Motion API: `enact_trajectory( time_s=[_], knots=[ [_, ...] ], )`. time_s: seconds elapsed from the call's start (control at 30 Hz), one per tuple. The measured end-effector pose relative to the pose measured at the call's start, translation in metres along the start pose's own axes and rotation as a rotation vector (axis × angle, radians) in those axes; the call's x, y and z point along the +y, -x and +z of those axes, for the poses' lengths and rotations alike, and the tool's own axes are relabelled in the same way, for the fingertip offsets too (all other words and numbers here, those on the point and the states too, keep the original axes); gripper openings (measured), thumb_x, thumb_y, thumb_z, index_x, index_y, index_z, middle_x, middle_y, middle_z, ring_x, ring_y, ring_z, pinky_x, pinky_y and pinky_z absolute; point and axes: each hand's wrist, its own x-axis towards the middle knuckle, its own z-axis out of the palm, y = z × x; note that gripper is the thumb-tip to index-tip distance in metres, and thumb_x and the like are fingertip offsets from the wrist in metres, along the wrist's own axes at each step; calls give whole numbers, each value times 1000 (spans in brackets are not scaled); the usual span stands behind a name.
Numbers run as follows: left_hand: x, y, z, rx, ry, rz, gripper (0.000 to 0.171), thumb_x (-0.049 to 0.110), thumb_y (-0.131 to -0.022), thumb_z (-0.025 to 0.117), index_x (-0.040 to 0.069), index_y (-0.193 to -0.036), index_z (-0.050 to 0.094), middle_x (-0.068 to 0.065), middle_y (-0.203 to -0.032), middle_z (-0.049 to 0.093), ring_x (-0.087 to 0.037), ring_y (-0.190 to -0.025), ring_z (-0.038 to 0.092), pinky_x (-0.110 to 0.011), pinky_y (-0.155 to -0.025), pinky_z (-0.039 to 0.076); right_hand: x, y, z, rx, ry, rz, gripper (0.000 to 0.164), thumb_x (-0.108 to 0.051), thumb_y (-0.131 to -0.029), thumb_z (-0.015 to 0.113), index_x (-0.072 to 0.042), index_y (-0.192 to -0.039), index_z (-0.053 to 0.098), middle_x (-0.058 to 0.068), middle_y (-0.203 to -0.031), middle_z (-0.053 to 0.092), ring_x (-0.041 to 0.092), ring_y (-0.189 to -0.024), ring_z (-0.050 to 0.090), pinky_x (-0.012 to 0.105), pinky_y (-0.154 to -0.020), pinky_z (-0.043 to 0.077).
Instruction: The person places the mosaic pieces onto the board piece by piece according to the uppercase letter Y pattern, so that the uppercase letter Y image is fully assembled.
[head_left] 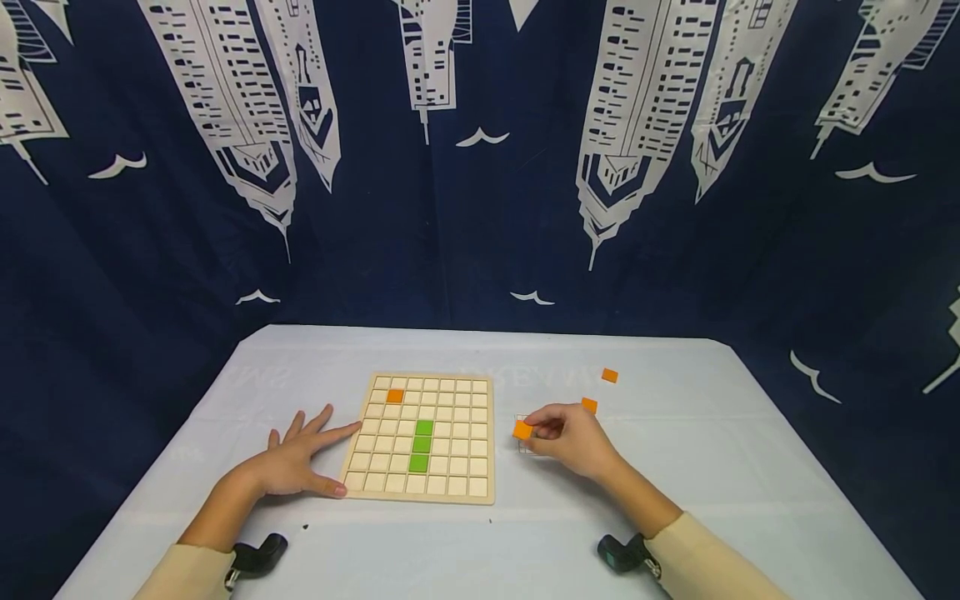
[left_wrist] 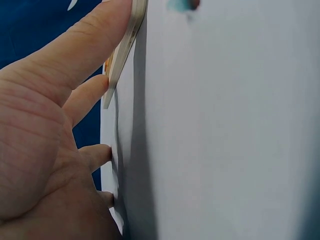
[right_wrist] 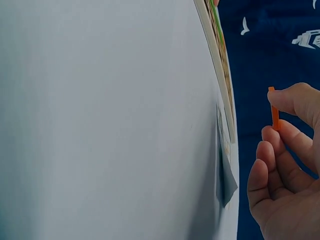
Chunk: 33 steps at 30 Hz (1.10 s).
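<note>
A pale wooden grid board (head_left: 457,446) lies on the white table. In its cells sit one orange square tile (head_left: 395,396) and a column of three green tiles (head_left: 422,444). My left hand (head_left: 288,462) spreads its fingers at the board's left side, with thumb and index finger touching that edge. Right of the board, my right hand (head_left: 573,437) pinches an orange tile (head_left: 523,430) between thumb and index finger. The right wrist view shows this orange tile (right_wrist: 274,110) edge-on, held above the table.
Two loose orange tiles lie beyond the right hand, one farther off (head_left: 610,376) and one partly hidden by the hand (head_left: 589,406). A small paper with printed lines (right_wrist: 226,172) lies beneath that hand, one edge raised. Behind the table hangs a dark blue patterned curtain (head_left: 450,225).
</note>
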Motion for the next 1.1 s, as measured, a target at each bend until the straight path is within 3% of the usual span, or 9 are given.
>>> enact_trajectory(
  time_s=[0.37, 1.1],
  knots=[
    [-2, 1, 0, 11, 16, 26, 105, 52, -65, 91, 28, -156, 44, -32, -168, 6, -68, -147, -9, -90, -102, -10, -8, -9, 10, -45, -45, -19, 23, -9, -77, 85, -5, -98, 77, 2, -83, 71, 15, -76, 62, 22, -69, 55],
    [-1, 0, 0, 3, 11, 14, 106, 52, -64, 91, 28, -156, 44, -31, -169, 6, -68, -148, -9, -89, -103, -10, -28, -32, 28, -65, -47, -56, 19, -5, -76, 81, -6, -95, 77, 0, -81, 71, 11, -73, 62, 21, -66, 55]
  ],
)
